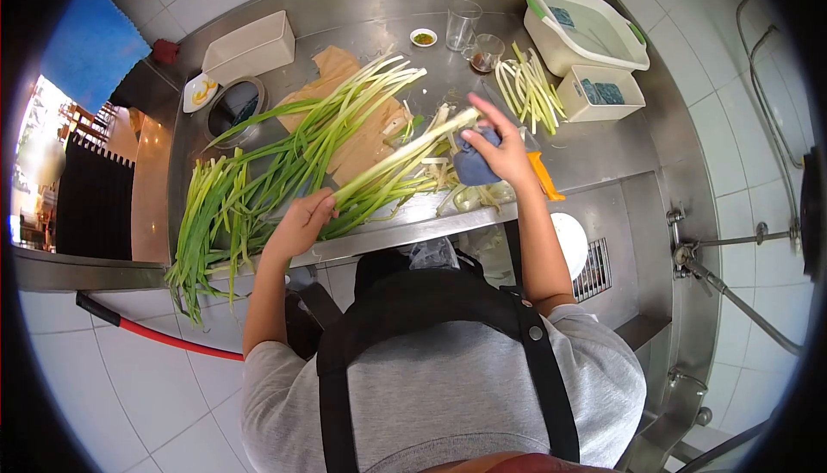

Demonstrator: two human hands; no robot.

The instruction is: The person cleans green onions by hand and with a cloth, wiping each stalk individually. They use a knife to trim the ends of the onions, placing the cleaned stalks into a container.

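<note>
A long green onion (405, 160) slants up to the right, its lower part gripped in my left hand (308, 221). At its pale end is my right hand (502, 147), which holds a bunched blue cloth (476, 161). The thumb lies on the cloth and the index finger stretches past the stalk's tip. Whether the right fingers press on the stalk is hidden. A large heap of green onions (301, 146) spreads over brown paper (338, 64) and the steel counter, leaves hanging over the front edge. Trimmed pieces (469, 197) lie beneath my right hand.
A bundle of pale stalks (530, 90) lies right of two glasses (463, 21). Behind stand a small sauce bowl (423, 37) and a water-filled white tub (590, 29). An orange object (544, 176) sits near my right wrist. A sink (633, 279) with a drain grate is at right.
</note>
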